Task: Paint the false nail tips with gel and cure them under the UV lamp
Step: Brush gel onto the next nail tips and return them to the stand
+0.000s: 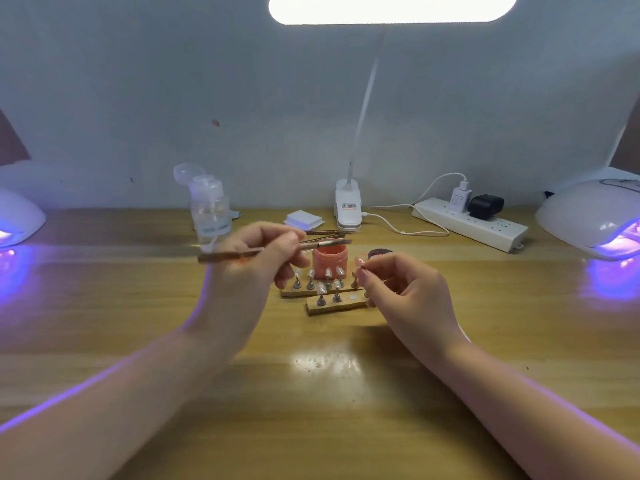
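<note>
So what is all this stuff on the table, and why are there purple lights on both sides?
This single picture comes from a camera worn on a person's head, so you look down at their own two hands. The left hand holds a thin brush. The right hand pinches one small false nail tip between its fingertips. Between the hands, more nail tips stand on little metal pegs stuck on two wooden strips. Behind them sits an open pink gel jar; the dark round thing beside it may be its lid. The purple glow comes from two white UV lamps, one at the left edge and one at the right; they harden the gel. Further back are a clear pump bottle, a white desk lamp and a power strip.
</note>
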Tool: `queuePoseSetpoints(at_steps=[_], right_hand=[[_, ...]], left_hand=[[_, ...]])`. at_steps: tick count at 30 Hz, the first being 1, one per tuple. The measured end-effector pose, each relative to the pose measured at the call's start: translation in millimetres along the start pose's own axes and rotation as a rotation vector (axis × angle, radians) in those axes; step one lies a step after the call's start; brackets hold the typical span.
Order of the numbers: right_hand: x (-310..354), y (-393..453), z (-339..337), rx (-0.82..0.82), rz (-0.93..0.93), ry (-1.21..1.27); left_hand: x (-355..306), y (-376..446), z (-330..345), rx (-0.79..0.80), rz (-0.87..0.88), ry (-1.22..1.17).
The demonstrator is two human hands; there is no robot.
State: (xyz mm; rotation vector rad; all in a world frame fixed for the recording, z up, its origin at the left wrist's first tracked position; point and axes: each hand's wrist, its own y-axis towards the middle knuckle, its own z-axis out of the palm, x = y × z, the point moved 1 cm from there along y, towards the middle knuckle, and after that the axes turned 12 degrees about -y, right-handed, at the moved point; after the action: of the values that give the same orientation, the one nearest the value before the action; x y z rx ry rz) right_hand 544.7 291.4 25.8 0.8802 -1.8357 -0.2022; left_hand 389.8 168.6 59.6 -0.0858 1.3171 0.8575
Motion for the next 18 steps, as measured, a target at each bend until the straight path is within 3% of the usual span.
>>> queuePoseSetpoints(at_steps=[10, 18], right_hand=[[-3, 1, -1, -0.027, -0.005, -0.020], [-4, 3, -1, -0.032, -0.017, -0.006]], left_hand=[[4, -33, 13, 0.193, 0.361, 0.390], [2, -36, 15, 0.230, 0.364, 0.408]])
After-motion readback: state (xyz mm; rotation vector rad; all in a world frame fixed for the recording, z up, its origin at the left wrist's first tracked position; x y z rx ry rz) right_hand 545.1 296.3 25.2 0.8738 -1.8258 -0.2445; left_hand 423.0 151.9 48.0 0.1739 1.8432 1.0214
